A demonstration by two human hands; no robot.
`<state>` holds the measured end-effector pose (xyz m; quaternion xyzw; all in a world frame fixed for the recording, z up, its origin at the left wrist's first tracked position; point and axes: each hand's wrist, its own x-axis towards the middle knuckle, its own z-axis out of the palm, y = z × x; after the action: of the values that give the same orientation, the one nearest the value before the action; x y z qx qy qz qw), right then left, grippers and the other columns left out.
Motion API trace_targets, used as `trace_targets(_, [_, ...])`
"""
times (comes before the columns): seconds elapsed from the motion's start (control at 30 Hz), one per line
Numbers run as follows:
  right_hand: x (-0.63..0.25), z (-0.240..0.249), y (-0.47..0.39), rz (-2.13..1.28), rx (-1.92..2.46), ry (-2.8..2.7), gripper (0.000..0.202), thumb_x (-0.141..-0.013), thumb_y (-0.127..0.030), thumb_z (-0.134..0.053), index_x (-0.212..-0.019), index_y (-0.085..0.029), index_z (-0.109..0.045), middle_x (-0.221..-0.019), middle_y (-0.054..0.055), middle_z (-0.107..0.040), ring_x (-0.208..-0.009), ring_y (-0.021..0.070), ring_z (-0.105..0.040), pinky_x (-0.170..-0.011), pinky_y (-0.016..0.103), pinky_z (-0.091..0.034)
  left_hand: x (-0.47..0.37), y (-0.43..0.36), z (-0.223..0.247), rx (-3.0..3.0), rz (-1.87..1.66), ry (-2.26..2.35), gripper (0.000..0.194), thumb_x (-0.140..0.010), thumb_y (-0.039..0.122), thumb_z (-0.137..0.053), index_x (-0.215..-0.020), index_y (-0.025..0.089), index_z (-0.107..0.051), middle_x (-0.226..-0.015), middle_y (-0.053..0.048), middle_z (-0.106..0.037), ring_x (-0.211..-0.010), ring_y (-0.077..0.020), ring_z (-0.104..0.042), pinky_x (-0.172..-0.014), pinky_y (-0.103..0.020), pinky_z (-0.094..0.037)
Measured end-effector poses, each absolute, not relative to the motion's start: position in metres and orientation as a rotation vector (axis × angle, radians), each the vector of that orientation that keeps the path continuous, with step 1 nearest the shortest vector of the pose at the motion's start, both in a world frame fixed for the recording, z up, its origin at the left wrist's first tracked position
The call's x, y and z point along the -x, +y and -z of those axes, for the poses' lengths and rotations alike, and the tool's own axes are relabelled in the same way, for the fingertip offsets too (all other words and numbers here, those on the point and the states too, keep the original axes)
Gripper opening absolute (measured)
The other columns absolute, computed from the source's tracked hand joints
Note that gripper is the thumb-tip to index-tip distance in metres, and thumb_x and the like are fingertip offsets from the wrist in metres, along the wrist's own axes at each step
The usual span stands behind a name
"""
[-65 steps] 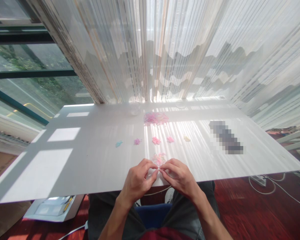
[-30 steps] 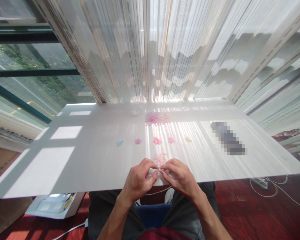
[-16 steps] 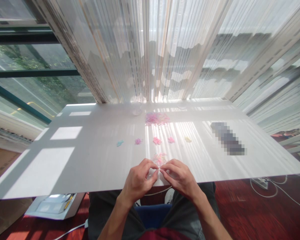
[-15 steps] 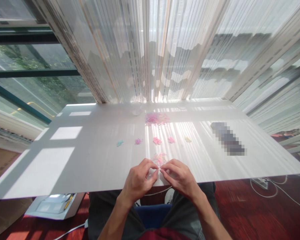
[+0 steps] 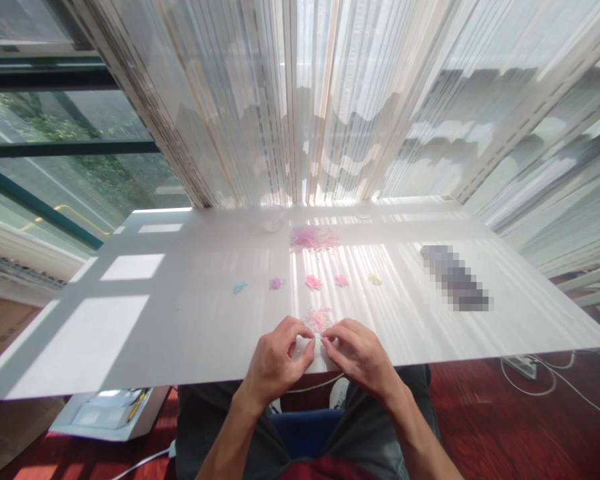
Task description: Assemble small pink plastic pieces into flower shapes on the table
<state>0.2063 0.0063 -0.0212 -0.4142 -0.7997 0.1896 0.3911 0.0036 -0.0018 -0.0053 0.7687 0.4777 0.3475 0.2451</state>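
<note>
My left hand (image 5: 281, 353) and my right hand (image 5: 356, 350) face each other near the table's front edge. Thumb and forefinger are pinched together on each, with a small gap between the two pinches. Whatever they hold is too small and pale to make out. Just beyond the fingertips lies a loose mixed pile of small rubber bands (image 5: 320, 318), pink, yellow and pale. Farther off, small heaps form a row: teal bands (image 5: 240, 287), purple bands (image 5: 277, 284), pink bands (image 5: 313, 283), another pink heap (image 5: 341, 281) and yellow bands (image 5: 375, 279).
A larger pink and purple pile (image 5: 314, 238) lies behind the row on the white table (image 5: 195, 320). Near the back edge are a clear round container (image 5: 273, 218) and a clear lid-like disc (image 5: 364, 212). A blurred-out dark object (image 5: 456, 278) lies at right.
The fingertips of my two hands have drawn slightly apart; they were nearly touching before. The heaps of bands stay where they were.
</note>
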Motion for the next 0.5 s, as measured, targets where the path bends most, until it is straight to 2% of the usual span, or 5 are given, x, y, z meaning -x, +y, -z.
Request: trace_targets(0.5, [-0.2087, 0.0263, 0.0072, -0.515, 1.000, -2.054, 0.013, -0.096, -0.020, -0.058, -0.102, -0.023, -0.069, -0.087, 0.004, -0.068, -0.080, 0.0176, -0.064, -0.072, 0.030, -0.052, -0.0029, -0.0012, 0.0092, -2.121, -0.928, 1.274, 0.006, -0.095, 0.024, -0.058, -0.097, 0.022, -0.063, -0.091, -0.001, -0.064, -0.060, -0.0091, -0.051, -0.059, -0.021, -0.046])
